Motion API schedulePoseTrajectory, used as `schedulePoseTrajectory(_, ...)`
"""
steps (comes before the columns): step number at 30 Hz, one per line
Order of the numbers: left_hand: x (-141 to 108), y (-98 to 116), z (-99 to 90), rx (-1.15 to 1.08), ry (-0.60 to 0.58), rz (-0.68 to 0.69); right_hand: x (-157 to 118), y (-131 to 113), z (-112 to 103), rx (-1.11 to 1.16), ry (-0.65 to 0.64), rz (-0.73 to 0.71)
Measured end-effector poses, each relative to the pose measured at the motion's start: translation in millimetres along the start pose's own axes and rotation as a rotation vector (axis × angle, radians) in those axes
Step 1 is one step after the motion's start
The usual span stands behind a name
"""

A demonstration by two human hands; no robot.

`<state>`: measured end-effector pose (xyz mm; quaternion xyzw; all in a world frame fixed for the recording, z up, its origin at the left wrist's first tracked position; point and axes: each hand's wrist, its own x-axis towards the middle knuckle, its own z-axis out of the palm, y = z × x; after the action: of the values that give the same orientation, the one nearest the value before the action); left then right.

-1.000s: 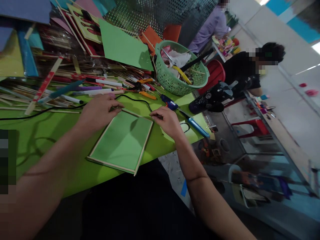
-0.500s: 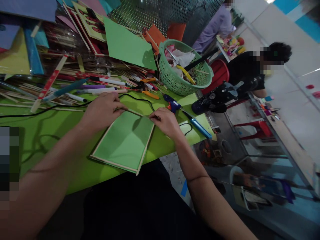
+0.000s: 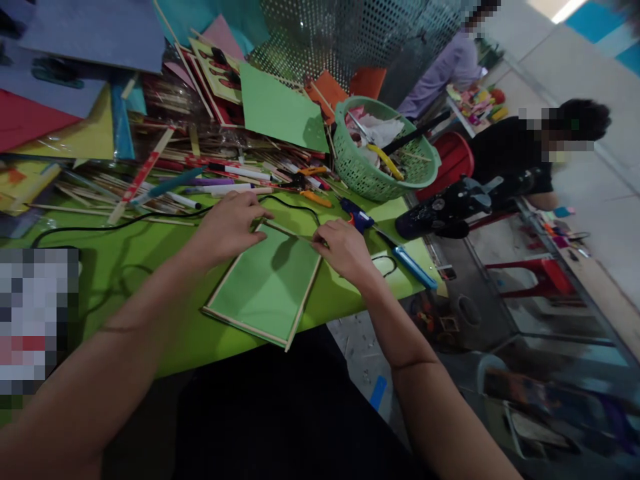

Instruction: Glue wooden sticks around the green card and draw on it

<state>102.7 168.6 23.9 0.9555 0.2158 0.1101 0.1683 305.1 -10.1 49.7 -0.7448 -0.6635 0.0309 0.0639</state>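
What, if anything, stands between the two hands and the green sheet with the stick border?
Nothing visible does. The left hand is at the green sheet's far left corner, the right hand at its far right. The black cable lies beyond the far edge.

Pale wall (image 3: 617, 227) — blue band (image 3: 595, 27) | long side table (image 3: 600, 290) | red stool (image 3: 556, 279) | grey floor (image 3: 359, 343) — speckled

Dim light, smeared edge

We look into a dim room, brightest at a white glowing strip (image 3: 569, 10), top right. Soft shadows cross the rectangular green paper sheet edged with wooden strips (image 3: 265, 287). Faint glints mark the yellow plastic-wrapped sheet (image 3: 95, 133). Blur and wide-angle stretching smear the lower right; mosaic blocks mask patches.
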Motion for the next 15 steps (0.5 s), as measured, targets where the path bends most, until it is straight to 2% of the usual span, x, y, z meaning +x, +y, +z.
schedulePoseTrajectory(5, -0.9, 2.0, -1.0, -0.017, -0.047, -0.033, 2.3, 3.7, -3.4, -0.071, 0.023, 0.021)
schedulePoseTrajectory(8, -4.4, 9.6, -5.0, 0.001, -0.014, -0.047, 2.2, 6.6, -14.2, -0.129, 0.090, 0.023)
schedulePoseTrajectory(12, -9.6, 27.8, -10.0, 0.048, 0.146, 0.018, 7.3, -7.0, -30.0, -0.223, 0.088, -0.068)
schedulePoseTrajectory(15, -10.1, 35.8, -12.3, 0.064, 0.121, 0.057, 20.8, -21.9, -35.6, -0.183, 0.082, -0.176)
